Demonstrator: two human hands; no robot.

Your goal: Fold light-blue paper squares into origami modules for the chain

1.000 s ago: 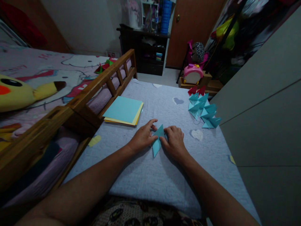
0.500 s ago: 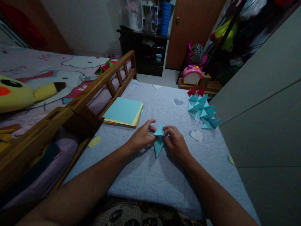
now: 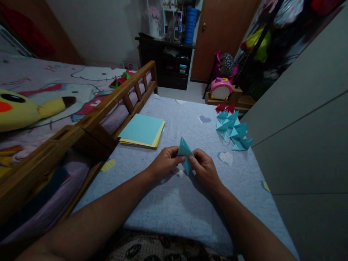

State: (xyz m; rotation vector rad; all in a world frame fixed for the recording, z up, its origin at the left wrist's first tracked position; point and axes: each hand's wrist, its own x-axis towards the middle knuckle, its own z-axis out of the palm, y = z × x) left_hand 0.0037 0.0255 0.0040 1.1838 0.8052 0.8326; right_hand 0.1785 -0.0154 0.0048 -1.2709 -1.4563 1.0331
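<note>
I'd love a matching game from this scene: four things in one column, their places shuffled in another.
Things:
1. Single folded blue paper
2. Stack of square paper
3. Pikachu plush
4. Red origami pieces

Places:
A. On the pink bedding
B. Just beyond the blue origami cluster
C. Between left hand and right hand
D. Near the wooden rail, on the heart-print sheet

Pairs: 1-C, 2-D, 3-A, 4-B

One head-worn view, facing forward, tilted down
</note>
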